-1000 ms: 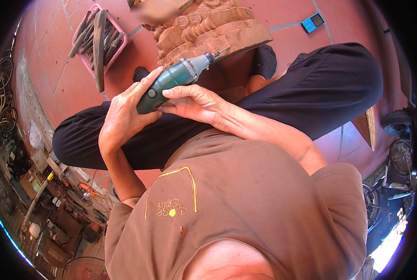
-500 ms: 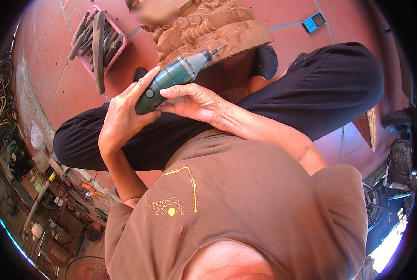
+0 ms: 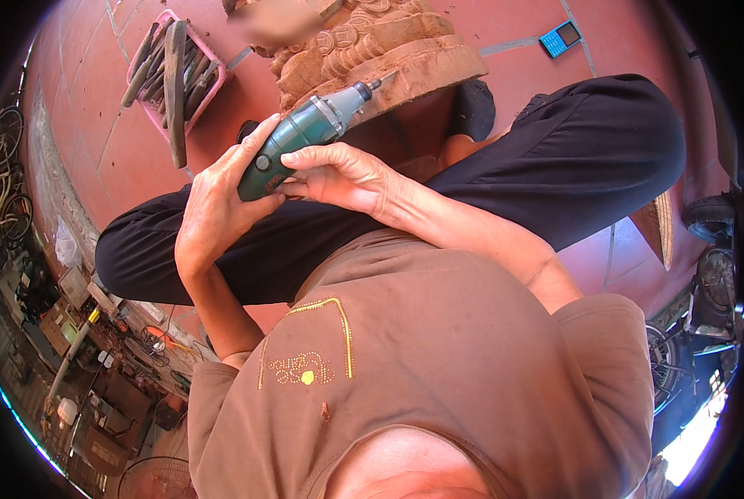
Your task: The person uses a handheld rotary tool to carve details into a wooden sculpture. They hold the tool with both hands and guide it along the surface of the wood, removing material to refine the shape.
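A green and grey rotary tool (image 3: 293, 137) lies slanted across both hands above my lap, its thin bit pointing up and right. My left hand (image 3: 222, 195) is closed round the rear and left side of the tool, fingers mostly hidden beneath it. On the right side, my right hand (image 3: 343, 179) grips the body with the thumb on top near a round button and fingers curled below. The bit's tip overlaps the near edge of a carved brown wooden piece (image 3: 372, 58) in this view; whether they touch, I cannot tell.
At the upper left stands a pink basket (image 3: 190, 126) of carving tools with dark handles. A blue keypad phone (image 3: 560, 40) rests on the red tiles at the upper right. My dark-trousered legs are folded around the work. Clutter lines the left rim; wheels show at the right.
The rotary tool has tilted slightly more upright, its bit shifting a little up and left. My right thumb has slid slightly left and down with it; both hands keep hold.
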Motion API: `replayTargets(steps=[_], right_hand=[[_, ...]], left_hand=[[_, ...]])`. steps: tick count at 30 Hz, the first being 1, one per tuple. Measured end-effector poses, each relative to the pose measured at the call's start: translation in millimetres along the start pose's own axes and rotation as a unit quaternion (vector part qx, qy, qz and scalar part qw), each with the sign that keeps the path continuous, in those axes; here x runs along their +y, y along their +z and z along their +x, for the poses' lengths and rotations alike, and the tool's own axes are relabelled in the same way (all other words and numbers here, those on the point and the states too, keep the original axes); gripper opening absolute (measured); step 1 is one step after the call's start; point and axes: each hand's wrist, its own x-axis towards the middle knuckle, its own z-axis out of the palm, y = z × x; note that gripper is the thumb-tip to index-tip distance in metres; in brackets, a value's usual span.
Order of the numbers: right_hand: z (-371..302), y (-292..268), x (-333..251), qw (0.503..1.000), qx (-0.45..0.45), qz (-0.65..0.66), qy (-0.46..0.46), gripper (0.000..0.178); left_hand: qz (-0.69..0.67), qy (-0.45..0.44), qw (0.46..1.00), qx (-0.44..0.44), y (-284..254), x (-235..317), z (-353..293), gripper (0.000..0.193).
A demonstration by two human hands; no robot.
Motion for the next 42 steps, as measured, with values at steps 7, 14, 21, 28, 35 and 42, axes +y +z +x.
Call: replayTargets(steps=[7, 14, 21, 28, 35, 42], right_hand=[[-2, 2, -4, 1.0, -0.009, 0.0, 0.006, 0.024], [-4, 0, -3, 1.0, -0.005, -0.002, 0.001, 0.025], [-7, 1, 0, 1.0, 0.004, 0.004, -0.012, 0.026], [-10, 0, 2, 1.0, 0.004, 0.009, -0.018, 0.028], [-14, 0, 4, 1.0, 0.009, 0.003, -0.015, 0.03], [-19, -3, 7, 1.0, -0.016, -0.005, -0.019, 0.04]], left_hand=[[-0.003, 0.002, 1.0, 0.006, 1, 1, 1, 0.094], [-0.021, 0.006, 1.0, 0.005, 2, 3, 1, 0.094], [-0.015, 0.007, 1.0, -0.004, 2, 4, 0, 0.094], [-0.017, 0.013, 1.0, -0.011, 2, 3, -2, 0.094], [-0.027, 0.027, 0.999, -0.008, 3, 5, -5, 0.092], [-0.027, 0.047, 0.999, -0.003, 7, 2, -7, 0.092]])
